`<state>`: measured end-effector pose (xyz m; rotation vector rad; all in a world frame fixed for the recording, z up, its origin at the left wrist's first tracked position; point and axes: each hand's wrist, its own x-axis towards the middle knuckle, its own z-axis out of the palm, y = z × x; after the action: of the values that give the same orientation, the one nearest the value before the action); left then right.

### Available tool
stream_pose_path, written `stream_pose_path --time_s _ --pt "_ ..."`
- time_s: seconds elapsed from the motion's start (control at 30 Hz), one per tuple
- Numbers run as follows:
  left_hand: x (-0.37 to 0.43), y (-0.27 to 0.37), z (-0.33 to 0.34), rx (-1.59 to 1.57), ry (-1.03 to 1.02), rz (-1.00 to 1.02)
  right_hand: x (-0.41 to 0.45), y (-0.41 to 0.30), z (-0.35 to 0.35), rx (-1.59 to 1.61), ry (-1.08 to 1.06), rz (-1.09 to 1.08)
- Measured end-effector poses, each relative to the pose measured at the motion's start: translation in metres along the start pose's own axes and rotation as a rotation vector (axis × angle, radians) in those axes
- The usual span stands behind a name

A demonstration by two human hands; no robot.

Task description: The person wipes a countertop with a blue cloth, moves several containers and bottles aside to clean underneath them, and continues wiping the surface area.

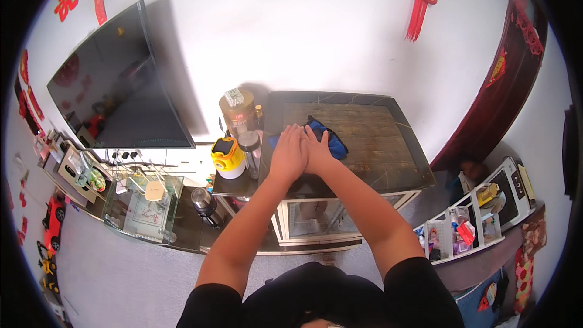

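A blue cloth item with black edging lies on the dark, marble-patterned top of a cabinet. Both hands press down over it, side by side and touching. My left hand rests flat with its fingers pointing away from me, and a bit of blue shows at its left side. My right hand lies against it, fingers spread on the blue fabric. The part of the cloth under the palms is hidden.
Left of the hands stand a clear jar with a dark lid, a yellow and white container and a large gold-lidded canister. A steel thermos stands lower left, near a router. White storage shelves are at right.
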<state>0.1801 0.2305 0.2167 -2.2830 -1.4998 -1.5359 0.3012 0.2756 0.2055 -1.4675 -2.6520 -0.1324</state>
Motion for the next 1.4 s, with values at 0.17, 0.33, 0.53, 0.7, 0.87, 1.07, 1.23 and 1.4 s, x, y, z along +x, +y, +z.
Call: stream_pose_path --time_s 0.17,0.33,0.53,0.7,0.87,1.07,1.23,1.4 --pt "-0.012 0.033 -0.032 0.035 -0.400 -0.153 -0.053 -0.026 -0.023 0.044 -0.053 -0.004" --pt "-0.051 0.052 -0.037 0.066 -0.365 -0.135 -0.092 -0.041 -0.023 -0.083 -0.016 -0.017" --pt "-0.061 0.054 -0.034 0.157 -0.329 -0.091 -0.102 -0.052 -0.020 -0.049 0.206 -0.042" --pt "-0.062 0.073 -0.009 0.202 -0.304 -0.021 -0.120 -0.027 -0.010 -0.017 0.282 0.004" --pt "-0.057 0.105 0.028 0.212 -0.336 0.036 -0.144 0.016 -0.002 0.042 0.396 0.021" --pt "-0.046 0.146 0.082 0.121 -0.300 0.132 -0.180 0.074 -0.009 0.097 0.425 0.078" --pt "-0.035 0.176 0.122 0.092 -0.313 0.150 -0.205 0.118 -0.015 0.160 0.444 0.106" --pt "-0.027 0.204 0.145 0.080 -0.398 0.116 -0.224 0.154 -0.018 0.141 0.470 0.086"
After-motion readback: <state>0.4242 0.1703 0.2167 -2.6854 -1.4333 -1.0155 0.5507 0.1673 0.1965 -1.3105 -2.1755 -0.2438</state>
